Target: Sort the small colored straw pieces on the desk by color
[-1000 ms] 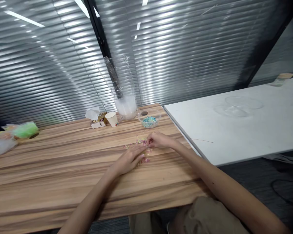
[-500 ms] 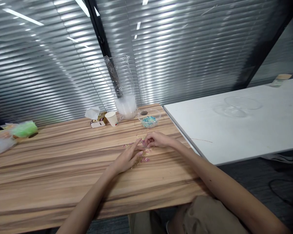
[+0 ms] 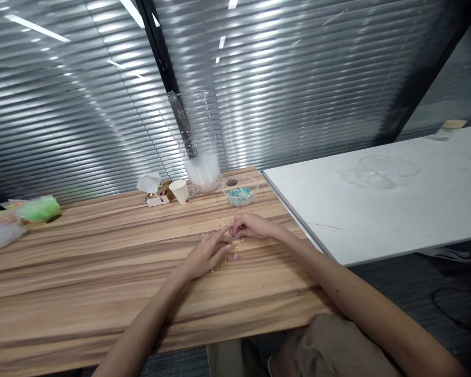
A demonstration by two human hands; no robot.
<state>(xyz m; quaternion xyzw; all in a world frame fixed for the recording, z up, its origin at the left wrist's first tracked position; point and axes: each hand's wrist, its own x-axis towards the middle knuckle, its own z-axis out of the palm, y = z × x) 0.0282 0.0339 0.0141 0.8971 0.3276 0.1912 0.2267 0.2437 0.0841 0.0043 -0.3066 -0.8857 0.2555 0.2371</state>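
Now our left hand (image 3: 206, 255) has its fingers parted, the index reaching out, where a second ago they lay closer together, and our right hand (image 3: 251, 225) sits slightly further left with fingers curled. Pink shiny shreds (image 3: 232, 257) lie around the fingertips on the wooden table (image 3: 102, 293), so handling them seems unfinished, though we cannot quite tell whether the right fingertips pinch one.

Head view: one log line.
left hand: at pink shreds | right hand: curled, at shreds | clear bowl: beyond, blue shreds inside
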